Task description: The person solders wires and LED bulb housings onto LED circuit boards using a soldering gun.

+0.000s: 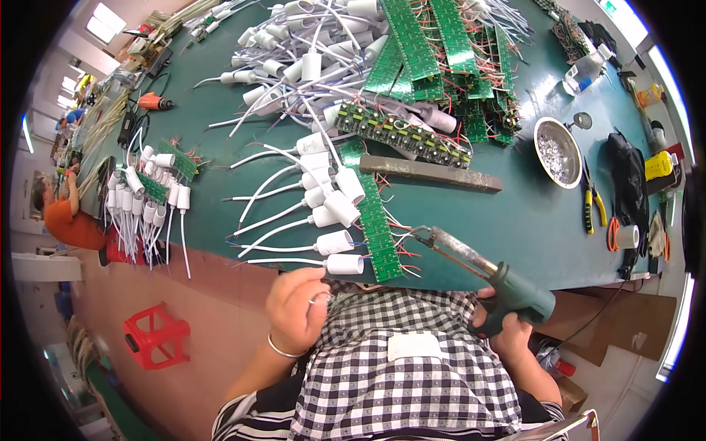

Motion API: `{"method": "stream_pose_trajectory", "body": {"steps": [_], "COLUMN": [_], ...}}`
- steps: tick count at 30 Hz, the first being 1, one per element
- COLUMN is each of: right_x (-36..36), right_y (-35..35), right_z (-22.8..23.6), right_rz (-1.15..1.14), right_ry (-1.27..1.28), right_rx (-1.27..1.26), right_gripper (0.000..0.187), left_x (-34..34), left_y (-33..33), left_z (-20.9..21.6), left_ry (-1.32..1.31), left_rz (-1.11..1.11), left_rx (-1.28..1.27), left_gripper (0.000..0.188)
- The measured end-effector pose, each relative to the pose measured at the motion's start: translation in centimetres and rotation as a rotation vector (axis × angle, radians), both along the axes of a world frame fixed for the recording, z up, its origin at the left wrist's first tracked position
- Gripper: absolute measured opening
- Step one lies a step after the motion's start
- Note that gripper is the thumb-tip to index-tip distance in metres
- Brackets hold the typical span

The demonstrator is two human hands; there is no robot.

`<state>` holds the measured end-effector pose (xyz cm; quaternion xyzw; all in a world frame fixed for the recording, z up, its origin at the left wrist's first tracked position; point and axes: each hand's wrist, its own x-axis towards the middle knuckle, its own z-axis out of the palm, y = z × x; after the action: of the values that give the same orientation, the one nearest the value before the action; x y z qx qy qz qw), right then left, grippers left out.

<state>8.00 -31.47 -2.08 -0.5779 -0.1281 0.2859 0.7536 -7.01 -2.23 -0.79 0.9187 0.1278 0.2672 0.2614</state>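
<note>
My right hand [513, 334] grips the handle of a green soldering gun [523, 294]. Its tip is close to the red and white wires along the right side of a narrow green circuit board strip [380, 239]. My left hand [294, 309] is just off the table's front edge, fingers curled in; anything small between them cannot be made out. The nearest white cylindrical socket [344, 264] lies above its fingertips, its cable trailing left. More such sockets line the strip's left side, with two lying across them. A dark metal bar [434, 174] rests over the strip's far end.
Behind are heaped white sockets [311, 66], stacked green boards [412, 44] and a component-filled board [401, 136]. To the right are a metal bowl [540, 151], pliers [588, 209] and a bottle [586, 71]. Another person [70, 217] and a red stool [158, 336] are at left.
</note>
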Motion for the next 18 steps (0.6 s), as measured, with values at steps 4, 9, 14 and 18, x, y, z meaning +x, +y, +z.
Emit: {"method": "stream_pose_trajectory", "body": {"steps": [4,9,14,18], "right_x": [0.1,0.9,0.7,0.4], "right_y": [0.0,0.8,0.1,0.6], "right_z": [-0.5,-1.0,-0.9,-1.1], "right_rz": [-0.071,0.012,-0.04,-0.074], "right_ry": [0.118,0.036,-0.004,-0.022], "right_rx": [-0.005,0.072,0.041,0.05], "right_gripper": [0.049,0.055,0.058,0.056], "left_x": [-0.7,-0.8,0.2,5.7], "left_y": [0.0,-0.1,0.9,3.4], "left_z": [-1.9,-3.0,0.7,2.5], "left_ry": [0.103,0.11,0.001,-0.1], "left_rz": [0.028,0.118,-0.006,-0.149], "left_rx": [-0.131,-0.114,0.174,0.348], "left_gripper": [0.007,0.007,0.014,0.02]}}
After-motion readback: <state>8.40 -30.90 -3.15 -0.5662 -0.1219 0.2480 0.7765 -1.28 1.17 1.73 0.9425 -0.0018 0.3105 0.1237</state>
